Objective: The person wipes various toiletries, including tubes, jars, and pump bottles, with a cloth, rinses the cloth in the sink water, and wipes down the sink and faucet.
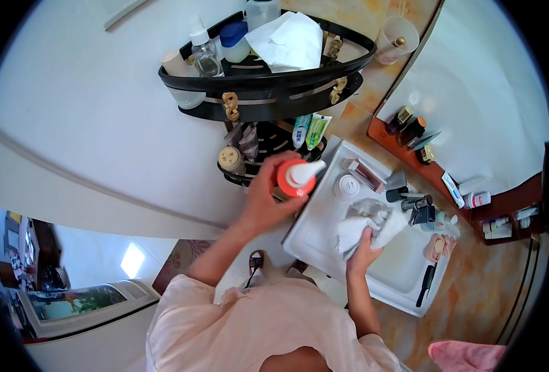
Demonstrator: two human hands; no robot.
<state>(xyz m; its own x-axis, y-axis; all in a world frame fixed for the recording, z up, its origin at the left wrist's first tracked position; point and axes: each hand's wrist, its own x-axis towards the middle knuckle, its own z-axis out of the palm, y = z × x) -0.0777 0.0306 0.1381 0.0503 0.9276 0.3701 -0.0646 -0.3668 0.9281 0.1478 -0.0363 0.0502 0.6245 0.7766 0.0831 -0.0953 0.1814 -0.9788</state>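
While left hand (268,193) grips red pump bottle (295,177), right hand (362,255) clutches white cloth (356,234); sink (404,270) below cloth.

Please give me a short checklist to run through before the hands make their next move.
1. Left hand has its fingers around the red pump bottle: ok.
2. Right hand has hold of the white cloth: ok.
3. Sink rim free of loose things: not ok; the white round jar and the black-handled item are among those lying there.
4. Hands well apart from each other: ok.
5. Enough left in the bottle: cannot tell; its contents do not show.
6. Underside of the cloth dry and clean: cannot tell; it is hidden.
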